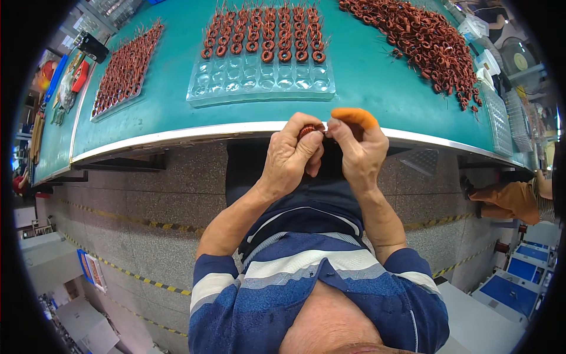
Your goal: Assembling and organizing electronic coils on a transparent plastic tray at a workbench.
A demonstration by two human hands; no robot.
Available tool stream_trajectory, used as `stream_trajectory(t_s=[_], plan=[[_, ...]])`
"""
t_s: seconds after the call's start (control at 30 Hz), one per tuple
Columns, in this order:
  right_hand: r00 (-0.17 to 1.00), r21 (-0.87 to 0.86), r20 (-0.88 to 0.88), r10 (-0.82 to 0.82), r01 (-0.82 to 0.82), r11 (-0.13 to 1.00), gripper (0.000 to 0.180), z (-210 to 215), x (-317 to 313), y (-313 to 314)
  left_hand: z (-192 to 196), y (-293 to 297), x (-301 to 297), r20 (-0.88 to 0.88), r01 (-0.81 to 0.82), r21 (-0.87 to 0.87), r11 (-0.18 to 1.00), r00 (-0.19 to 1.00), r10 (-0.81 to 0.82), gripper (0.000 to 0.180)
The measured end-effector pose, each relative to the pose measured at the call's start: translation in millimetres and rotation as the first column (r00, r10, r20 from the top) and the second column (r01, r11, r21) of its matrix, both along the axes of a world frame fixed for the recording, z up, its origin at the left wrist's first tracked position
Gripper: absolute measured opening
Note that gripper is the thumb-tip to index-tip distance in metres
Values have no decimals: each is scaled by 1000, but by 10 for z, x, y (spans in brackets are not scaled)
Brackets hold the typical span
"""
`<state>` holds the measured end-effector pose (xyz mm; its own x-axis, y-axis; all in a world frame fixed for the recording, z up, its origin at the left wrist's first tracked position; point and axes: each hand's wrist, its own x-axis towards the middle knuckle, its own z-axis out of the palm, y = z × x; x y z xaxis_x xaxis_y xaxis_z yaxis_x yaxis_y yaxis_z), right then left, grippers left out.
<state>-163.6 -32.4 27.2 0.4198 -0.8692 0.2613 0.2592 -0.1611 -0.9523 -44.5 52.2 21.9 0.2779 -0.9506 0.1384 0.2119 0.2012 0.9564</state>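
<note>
My left hand (289, 153) is closed around a copper-wound ring coil (307, 130), held just off the front edge of the green table. Beside it, my right hand (361, 147) is closed in a pinch near the coil, with an orange cover (355, 117) on a finger. Its thumb and fingertip meet close to the coil's side; whatever lies between them is too small to make out. Beyond my hands stands a clear plastic tray (259, 96) with round pockets. Similar coils (268, 44) with upright wire ends fill its far rows, while the nearest pockets show bare.
A large heap of loose coils (421, 50) spreads over the table's right side. At left lies another filled tray (127, 71). Stacked clear trays (513, 121) stand at the right edge, and a black cylindrical object (91, 47) is at far left. Another person's leg (507, 197) shows at right.
</note>
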Motion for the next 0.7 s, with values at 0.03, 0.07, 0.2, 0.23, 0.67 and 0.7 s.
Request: stream_trajectory(t_s=[0.03, 0.07, 0.2, 0.23, 0.67, 0.7], plan=[[997, 51, -69, 15, -12, 999, 19, 18, 22, -40, -9, -25, 10, -1, 0, -1, 1000, 1000, 0, 21], [1000, 85, 1, 10, -10, 996, 24, 27, 62, -80, -5, -65, 26, -14, -20, -12, 1000, 1000, 20, 21], [985, 111, -20, -172, 173, 979, 22, 143, -181, -119, 102, -207, 19, 149, -83, 15, 996, 986, 79, 22], [974, 92, -187, -127, 146, 985, 17, 123, -294, -116, 141, -211, -21, 306, -132, 70, 989, 946, 105, 23], [948, 344, 149, 281, -316, 884, 24, -5, -393, -7, 187, -318, 303, 896, 151, 20, 988, 436, -85, 19], [943, 353, 165, 290, -332, 875, 26, -26, -405, -17, 223, -334, 285, 914, 170, 38, 985, 392, -103, 19]])
